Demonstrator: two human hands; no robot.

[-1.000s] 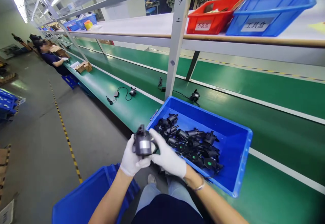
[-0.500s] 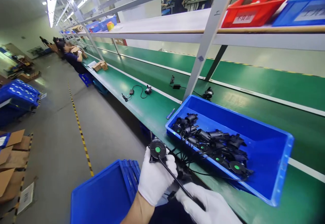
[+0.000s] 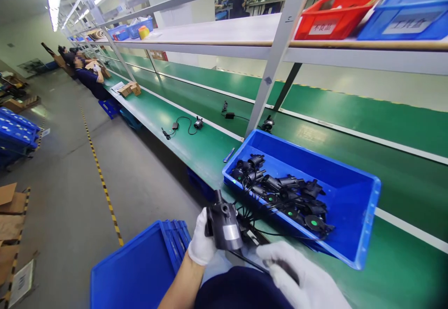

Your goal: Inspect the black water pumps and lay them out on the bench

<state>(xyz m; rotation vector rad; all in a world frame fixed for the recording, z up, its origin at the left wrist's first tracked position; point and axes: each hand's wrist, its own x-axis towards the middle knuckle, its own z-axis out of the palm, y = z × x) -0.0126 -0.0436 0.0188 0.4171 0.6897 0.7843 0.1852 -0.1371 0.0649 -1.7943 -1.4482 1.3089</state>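
Observation:
A black pump (image 3: 224,227) with a nozzle at its top and a silvery label on its side is in my gloved left hand (image 3: 203,243), whose fingers are mostly hidden behind it. From the pump's lower side a black cable (image 3: 249,261) runs to my gloved right hand (image 3: 301,271). The right fingers are curled around the cable, and something dark shows between them. Several similar pumps (image 3: 280,185) lie heaped in a blue bin (image 3: 364,225) on the green bench, their cables hanging over its near rim.
On the green bench (image 3: 206,152) lie a blue-handled cutter (image 3: 228,155) and a pump with a cable and small box (image 3: 198,122). Stacked blue bins (image 3: 133,262) stand at lower left. Red (image 3: 336,15) and blue (image 3: 409,15) bins sit overhead. A co-worker (image 3: 87,75) is farther along.
My left hand has turned the pump: its round face with the green dot showed before, and now its labelled side and nozzle do. The right hand has shifted slightly right with the cable.

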